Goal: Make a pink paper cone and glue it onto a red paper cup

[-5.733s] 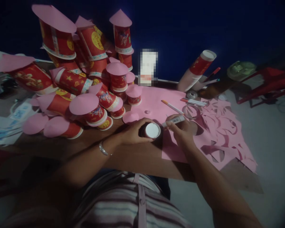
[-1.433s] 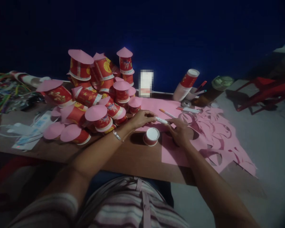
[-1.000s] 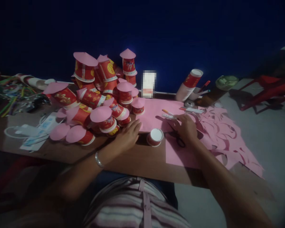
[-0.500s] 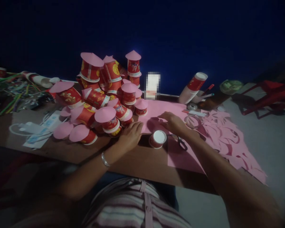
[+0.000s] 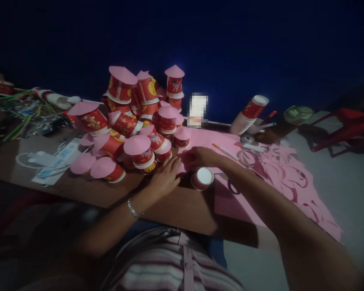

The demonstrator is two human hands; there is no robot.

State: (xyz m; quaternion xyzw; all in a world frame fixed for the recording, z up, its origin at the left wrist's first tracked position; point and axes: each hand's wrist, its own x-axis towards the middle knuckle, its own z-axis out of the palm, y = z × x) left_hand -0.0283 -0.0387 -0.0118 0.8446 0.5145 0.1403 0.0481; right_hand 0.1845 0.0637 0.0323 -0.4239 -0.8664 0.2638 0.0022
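My left hand (image 5: pixel 166 174) lies palm down at the near left edge of a pink paper sheet (image 5: pixel 210 139), its fingers stretched out. Over that sheet, my right hand (image 5: pixel 202 157) bends inward close to the left fingertips. Its fingers are curled together in shadow, and I cannot make out what they hold. A red paper cup (image 5: pixel 202 179) with its white bottom up stands just below the right hand. Scissors (image 5: pixel 233 186) lie beside the cup, partly under my right forearm. An orange pencil-like stick (image 5: pixel 226 152) rests on the paper.
Several red cups with pink cone tops (image 5: pixel 138 151) are piled at left. A stack of cups (image 5: pixel 250 115) leans at the back right. Pink paper scraps (image 5: pixel 291 173) cover the right side. A white power strip (image 5: pixel 56 161) and a red stool (image 5: pixel 346 125) flank the table.
My right hand has moved left towards my left hand, and its fingers have curled in. The orange stick now shows on the paper. My left hand has barely moved.
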